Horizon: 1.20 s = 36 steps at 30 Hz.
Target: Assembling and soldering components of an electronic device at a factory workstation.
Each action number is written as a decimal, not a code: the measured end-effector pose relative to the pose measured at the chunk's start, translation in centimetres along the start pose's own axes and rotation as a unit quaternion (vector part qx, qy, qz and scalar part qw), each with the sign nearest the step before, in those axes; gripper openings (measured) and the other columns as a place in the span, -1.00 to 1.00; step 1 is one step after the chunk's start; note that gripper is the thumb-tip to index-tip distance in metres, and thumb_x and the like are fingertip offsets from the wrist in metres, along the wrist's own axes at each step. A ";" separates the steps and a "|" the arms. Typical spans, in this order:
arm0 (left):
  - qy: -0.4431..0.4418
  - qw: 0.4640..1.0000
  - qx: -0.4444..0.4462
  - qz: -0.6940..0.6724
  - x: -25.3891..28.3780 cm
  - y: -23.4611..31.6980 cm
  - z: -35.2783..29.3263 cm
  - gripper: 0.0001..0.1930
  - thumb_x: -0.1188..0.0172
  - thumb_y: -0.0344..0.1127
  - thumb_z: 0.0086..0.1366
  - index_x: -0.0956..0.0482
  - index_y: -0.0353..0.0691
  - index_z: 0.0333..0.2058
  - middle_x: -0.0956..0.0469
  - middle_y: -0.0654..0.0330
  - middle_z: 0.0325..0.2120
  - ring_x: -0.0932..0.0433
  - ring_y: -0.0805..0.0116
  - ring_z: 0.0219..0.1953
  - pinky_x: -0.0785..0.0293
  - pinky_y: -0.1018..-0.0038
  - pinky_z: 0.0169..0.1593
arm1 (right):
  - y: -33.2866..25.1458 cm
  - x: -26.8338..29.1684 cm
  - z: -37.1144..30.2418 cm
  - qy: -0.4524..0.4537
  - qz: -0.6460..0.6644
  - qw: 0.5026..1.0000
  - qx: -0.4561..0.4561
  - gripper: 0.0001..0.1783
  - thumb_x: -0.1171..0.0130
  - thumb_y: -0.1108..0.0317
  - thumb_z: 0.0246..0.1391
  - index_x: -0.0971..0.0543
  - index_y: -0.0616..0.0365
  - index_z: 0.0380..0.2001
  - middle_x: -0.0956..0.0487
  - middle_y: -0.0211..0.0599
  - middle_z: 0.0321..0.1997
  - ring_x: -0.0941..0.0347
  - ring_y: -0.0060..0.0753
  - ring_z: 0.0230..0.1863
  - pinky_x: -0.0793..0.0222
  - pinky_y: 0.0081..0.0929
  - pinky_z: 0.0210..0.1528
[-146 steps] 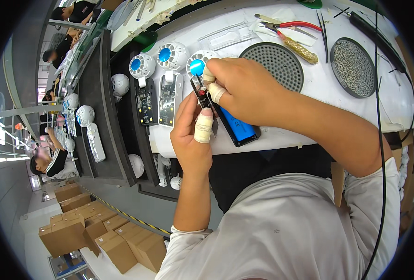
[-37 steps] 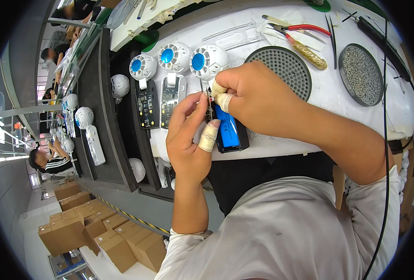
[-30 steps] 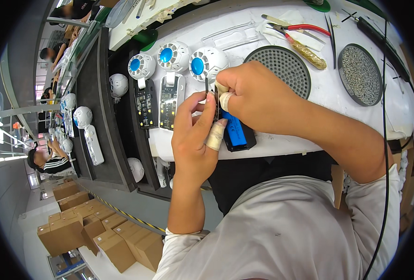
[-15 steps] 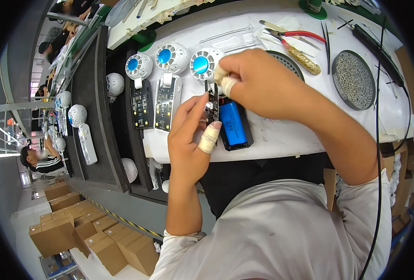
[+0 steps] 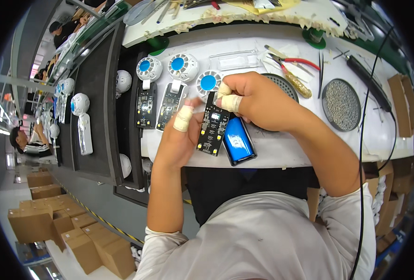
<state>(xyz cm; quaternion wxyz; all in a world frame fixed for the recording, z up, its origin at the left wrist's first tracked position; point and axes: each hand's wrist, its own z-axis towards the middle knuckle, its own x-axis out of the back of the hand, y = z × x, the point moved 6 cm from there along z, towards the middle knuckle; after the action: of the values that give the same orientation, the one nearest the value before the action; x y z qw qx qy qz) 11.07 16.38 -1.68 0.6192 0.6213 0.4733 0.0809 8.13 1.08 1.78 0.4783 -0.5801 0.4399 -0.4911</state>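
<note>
Nearest, a white shirt, with bare forearms stretched over the white surface. Pinching the upper right edge of a black circuit board between the wrapped fingers of the right hand. Holding the left hand beside the board's left edge, its fingers blurred and loosely curled; cannot tell whether touching. Just right of the board, a blue battery in a black housing. Farther up, close above the board, a round white head with a blue disc; to its left, two similar heads. Behind the right hand, a perforated tray; farther right, a dish of small metal pieces. Beyond, red-handled pliers, dark tweezers and a clear plastic tray. Leftward, dark shelving; far off, cardboard boxes and a co-worker.
</note>
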 end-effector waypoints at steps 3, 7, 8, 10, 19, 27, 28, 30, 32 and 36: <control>0.058 0.992 0.015 -0.115 0.2 -1.1 -1.1 -0.39 0.09 0.10 0.41 -0.22 -0.29 0.20 -0.54 -0.05 -0.08 -0.57 0.21 -0.07 -0.51 0.35 0.02 | -1.1 -0.8 -0.1 -0.028 0.075 0.996 0.029 -0.87 -0.14 0.39 0.17 -0.50 0.20 -0.43 -0.44 -0.55 -0.55 -0.30 -0.68 -0.58 -0.25 -0.64 -0.52; -0.046 0.982 0.024 -0.183 -1.2 -1.3 -2.2 -0.42 0.10 0.05 0.42 -0.21 -0.29 0.20 -0.53 0.00 -0.08 -0.57 0.24 -0.08 -0.52 0.35 0.01 | -2.2 -1.9 -1.0 -0.081 0.109 0.989 0.051 -0.89 -0.13 0.39 0.18 -0.52 0.20 -0.39 -0.46 -0.57 -0.53 -0.35 -0.68 -0.54 -0.30 -0.65 -0.48; -0.110 0.976 0.026 -0.185 -2.0 -1.2 -2.6 -0.44 0.08 0.01 0.42 -0.19 -0.30 0.20 -0.52 0.01 -0.08 -0.57 0.26 -0.08 -0.52 0.36 0.01 | -2.4 -2.1 -1.1 -0.100 0.108 0.988 0.055 -0.89 -0.12 0.39 0.18 -0.52 0.20 -0.37 -0.47 -0.57 -0.52 -0.37 -0.67 -0.53 -0.32 -0.65 -0.46; -0.083 0.987 -0.017 -0.140 -2.2 -1.0 -2.8 -0.46 0.06 -0.05 0.41 -0.18 -0.29 0.20 -0.51 0.03 -0.08 -0.56 0.27 -0.09 -0.52 0.36 0.00 | -3.3 -1.6 -1.4 -0.106 0.019 0.984 0.139 -0.90 -0.13 0.40 0.18 -0.53 0.20 -0.37 -0.49 -0.55 -0.51 -0.40 -0.66 -0.50 -0.33 -0.63 -0.45; 0.041 0.969 -0.241 0.028 -2.0 2.4 -5.6 -0.53 -0.03 -0.33 0.36 -0.15 -0.26 0.18 -0.44 0.10 -0.06 -0.51 0.36 -0.08 -0.47 0.44 0.00 | -5.4 -3.9 -2.9 -0.078 0.094 0.971 0.205 -0.89 -0.23 0.45 0.04 -0.54 0.26 -0.38 -0.52 -0.30 -0.44 -0.49 -0.47 -0.40 -0.36 -0.49 -0.38; -0.003 0.953 -0.298 0.062 -3.1 3.6 -7.4 -0.43 0.03 -0.25 0.36 -0.04 -0.37 0.24 -0.32 0.04 0.12 -0.32 0.30 0.16 -0.21 0.37 0.23 | -6.0 -3.9 -4.1 -0.070 -0.094 0.954 0.277 -0.85 -0.26 0.47 -0.02 -0.52 0.29 -0.38 -0.51 -0.21 -0.43 -0.46 -0.35 -0.42 -0.33 -0.50 -0.38; -0.012 0.951 -0.301 0.071 -3.3 3.6 -7.7 -0.40 0.05 -0.23 0.36 -0.01 -0.39 0.27 -0.29 0.01 0.15 -0.28 0.28 0.20 -0.16 0.34 0.27 | -6.6 -3.9 -4.4 -0.067 -0.116 0.940 0.315 -0.86 -0.25 0.48 -0.02 -0.52 0.29 -0.38 -0.51 -0.21 -0.43 -0.45 -0.34 -0.44 -0.33 -0.50 -0.40; -0.012 0.956 -0.285 0.074 -3.6 3.5 -8.3 -0.37 0.06 -0.22 0.35 0.02 -0.40 0.28 -0.26 0.00 0.17 -0.26 0.26 0.22 -0.13 0.33 0.28 | -7.2 -4.0 -4.9 -0.075 -0.140 0.926 0.341 -0.87 -0.24 0.49 -0.02 -0.52 0.29 -0.38 -0.51 -0.21 -0.44 -0.45 -0.32 -0.45 -0.32 -0.49 -0.41; -0.017 0.965 -0.247 0.086 -4.0 3.1 -8.7 -0.32 0.07 -0.21 0.33 0.09 -0.41 0.31 -0.20 -0.03 0.22 -0.22 0.21 0.26 -0.06 0.31 0.32 | -8.0 -4.3 -5.6 -0.080 -0.180 0.897 0.395 -0.89 -0.22 0.51 -0.02 -0.52 0.29 -0.39 -0.51 -0.21 -0.45 -0.44 -0.28 -0.48 -0.32 -0.48 -0.43; -0.055 0.962 -0.256 0.083 -4.2 3.0 -9.0 -0.30 0.08 -0.28 0.28 0.10 -0.45 0.31 -0.18 -0.04 0.23 -0.19 0.20 0.27 -0.02 0.32 0.33 | -8.6 -4.3 -6.0 -0.075 -0.184 0.895 0.399 -0.89 -0.23 0.49 -0.05 -0.55 0.27 -0.41 -0.52 -0.23 -0.48 -0.44 -0.26 -0.53 -0.31 -0.46 -0.46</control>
<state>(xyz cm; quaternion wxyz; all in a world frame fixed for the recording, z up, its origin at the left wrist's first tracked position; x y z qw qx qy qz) 4.14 20.38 4.90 0.7737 0.4827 0.3486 0.2164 1.99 5.88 9.94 0.6020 -0.4466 0.0552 -0.6597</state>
